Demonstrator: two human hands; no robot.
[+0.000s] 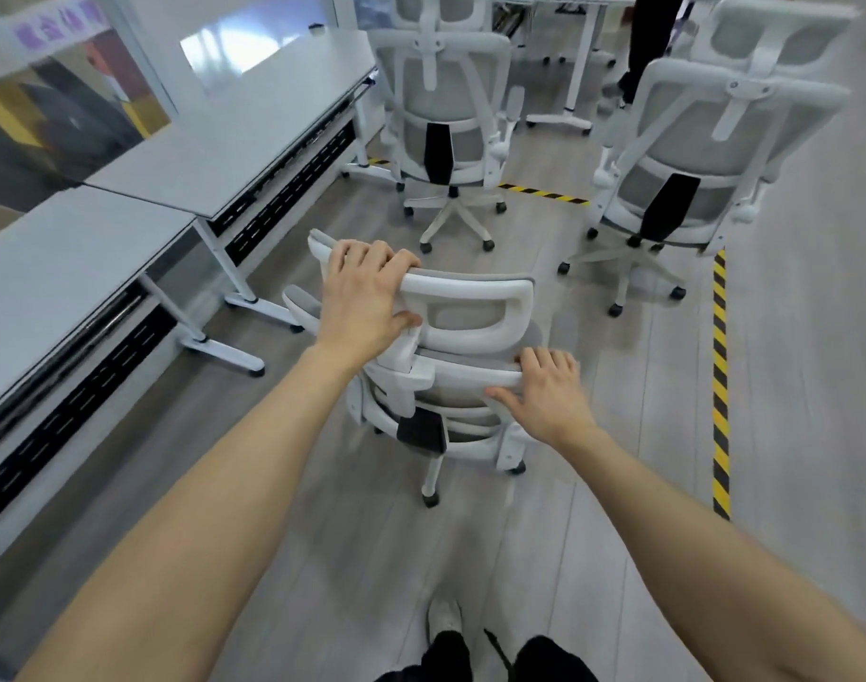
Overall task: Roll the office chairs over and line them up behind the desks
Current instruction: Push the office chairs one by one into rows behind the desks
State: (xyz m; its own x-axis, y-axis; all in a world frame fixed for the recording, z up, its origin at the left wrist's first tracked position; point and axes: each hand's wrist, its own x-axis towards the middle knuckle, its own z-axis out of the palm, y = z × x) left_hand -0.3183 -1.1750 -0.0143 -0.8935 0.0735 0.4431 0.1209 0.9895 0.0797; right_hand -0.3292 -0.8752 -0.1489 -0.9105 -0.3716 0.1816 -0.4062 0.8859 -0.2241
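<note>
The nearest chair (470, 337), white-framed with grey mesh, stands in the middle of the frame on the floor, seen from behind and above. The left hand (367, 297) is closed over the left end of its headrest (475, 292), fingers curled over the top edge and thumb pressed against the underside. The right hand (544, 391) lies flatter, fingers loosely bent over the top rim of the backrest (465, 374) at its right side, thumb below the rim. Three chairs of this kind are clear in view: the held one, a second chair (446, 115) at upper centre just beside the end of the far desk, and a third chair (692, 155) at upper right, apart from the desks. Two grey-topped desks stand end to end along the left: the near desk (52, 268) at left centre and the far desk (244, 135) above it. The grey plank floor (322, 509) carries yellow-and-black tape (720, 386) down the right side and across behind the far chairs. Another white table (578, 56) stands at top centre. One pale shoe (445, 620) and dark trouser legs show at the bottom edge.
</note>
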